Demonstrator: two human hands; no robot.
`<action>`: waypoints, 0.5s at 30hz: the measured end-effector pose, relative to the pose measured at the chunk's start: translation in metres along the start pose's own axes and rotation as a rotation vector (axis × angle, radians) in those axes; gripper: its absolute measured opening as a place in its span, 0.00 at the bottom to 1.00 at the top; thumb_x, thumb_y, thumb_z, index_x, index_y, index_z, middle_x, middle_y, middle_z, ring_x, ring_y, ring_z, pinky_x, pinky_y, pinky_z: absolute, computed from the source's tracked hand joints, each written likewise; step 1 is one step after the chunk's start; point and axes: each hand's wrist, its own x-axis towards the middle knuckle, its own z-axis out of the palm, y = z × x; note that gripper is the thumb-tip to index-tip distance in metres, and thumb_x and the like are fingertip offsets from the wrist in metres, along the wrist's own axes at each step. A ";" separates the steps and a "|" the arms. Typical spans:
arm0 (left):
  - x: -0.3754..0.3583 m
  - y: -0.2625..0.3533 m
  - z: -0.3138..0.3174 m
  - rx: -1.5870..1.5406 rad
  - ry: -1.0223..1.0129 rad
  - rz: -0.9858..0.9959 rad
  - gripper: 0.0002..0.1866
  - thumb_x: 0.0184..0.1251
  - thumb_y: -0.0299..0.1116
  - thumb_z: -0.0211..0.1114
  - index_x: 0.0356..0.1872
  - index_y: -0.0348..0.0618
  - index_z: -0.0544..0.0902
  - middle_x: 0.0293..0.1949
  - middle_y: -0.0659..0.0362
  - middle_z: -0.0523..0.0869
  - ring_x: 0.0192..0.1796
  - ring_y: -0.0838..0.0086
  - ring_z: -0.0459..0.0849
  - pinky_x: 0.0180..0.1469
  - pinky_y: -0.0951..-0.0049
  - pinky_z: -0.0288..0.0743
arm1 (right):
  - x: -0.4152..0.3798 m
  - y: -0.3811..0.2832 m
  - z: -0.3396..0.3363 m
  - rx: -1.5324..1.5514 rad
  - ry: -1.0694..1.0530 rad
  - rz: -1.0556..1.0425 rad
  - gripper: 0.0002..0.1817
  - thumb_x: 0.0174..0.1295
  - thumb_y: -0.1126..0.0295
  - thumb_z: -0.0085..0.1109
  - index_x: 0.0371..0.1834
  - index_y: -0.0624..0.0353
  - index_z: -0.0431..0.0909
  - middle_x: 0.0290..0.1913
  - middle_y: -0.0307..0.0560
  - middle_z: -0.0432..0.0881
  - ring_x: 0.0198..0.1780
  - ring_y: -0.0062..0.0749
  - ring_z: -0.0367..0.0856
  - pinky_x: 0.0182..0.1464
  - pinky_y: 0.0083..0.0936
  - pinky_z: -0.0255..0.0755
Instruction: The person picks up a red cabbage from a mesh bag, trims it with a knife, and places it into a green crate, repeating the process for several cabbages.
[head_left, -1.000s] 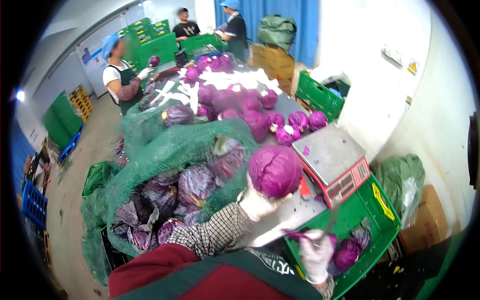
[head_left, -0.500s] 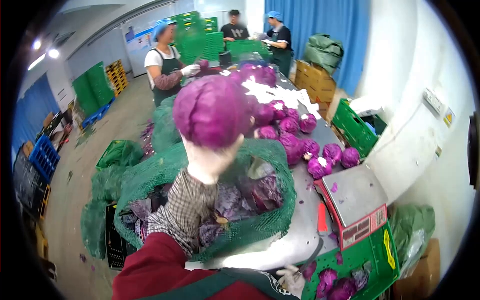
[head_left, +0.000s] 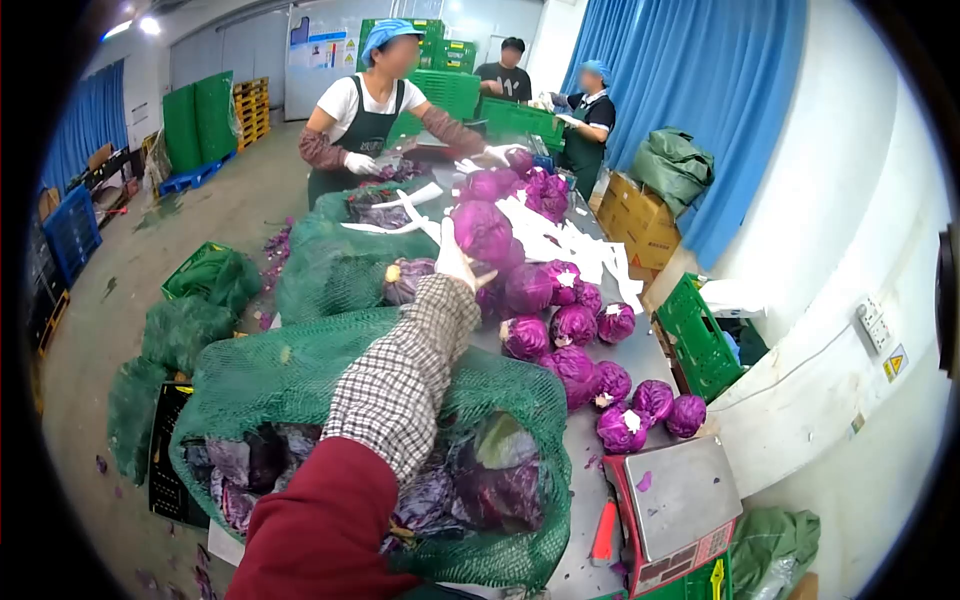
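Observation:
My left hand (head_left: 457,262) reaches far forward over the table in a checked sleeve cover. A peeled red cabbage (head_left: 482,232) rests in its fingers, just above and among other red cabbages (head_left: 575,325) heaped on the table. Beneath my forearm lies an open green mesh sack (head_left: 290,365) with unpeeled, dull-leaved cabbages (head_left: 500,485) inside. A second mesh sack (head_left: 330,265) lies just beyond it, with a cabbage (head_left: 408,280) showing at its mouth. My right hand is out of view.
A scale (head_left: 685,500) stands at the right, beside a red-handled tool (head_left: 605,530). White strips (head_left: 565,240) lie along the table. Across it, a co-worker (head_left: 370,120) in white gloves handles cabbages. Green crates (head_left: 700,340) and filled mesh bags (head_left: 185,330) flank the table.
My left hand has carried the cabbage forward and away, down toward the heap. My right hand and its knife have left the view. A co-worker's arm now stretches across the table.

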 end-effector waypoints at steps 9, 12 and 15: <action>0.038 -0.029 -0.004 0.040 0.253 0.369 0.41 0.64 0.64 0.53 0.72 0.52 0.59 0.73 0.53 0.59 0.75 0.59 0.53 0.70 0.48 0.53 | 0.024 0.035 0.000 0.106 0.035 0.103 0.07 0.61 0.76 0.56 0.42 0.59 0.74 0.26 0.35 0.69 0.27 0.22 0.64 0.27 0.23 0.63; 0.061 0.039 -0.023 -0.082 0.047 0.301 0.44 0.63 0.67 0.53 0.64 0.36 0.64 0.66 0.43 0.68 0.70 0.53 0.63 0.68 0.48 0.59 | 0.024 0.027 0.000 0.093 0.041 0.063 0.05 0.62 0.76 0.56 0.41 0.58 0.74 0.26 0.33 0.68 0.25 0.20 0.62 0.25 0.22 0.61; 0.024 0.104 0.004 0.108 -0.126 0.339 0.48 0.62 0.68 0.53 0.65 0.29 0.62 0.62 0.38 0.72 0.64 0.52 0.73 0.65 0.57 0.69 | 0.018 0.011 0.003 0.077 0.040 -0.102 0.05 0.64 0.71 0.59 0.38 0.58 0.74 0.23 0.31 0.68 0.23 0.15 0.61 0.23 0.19 0.58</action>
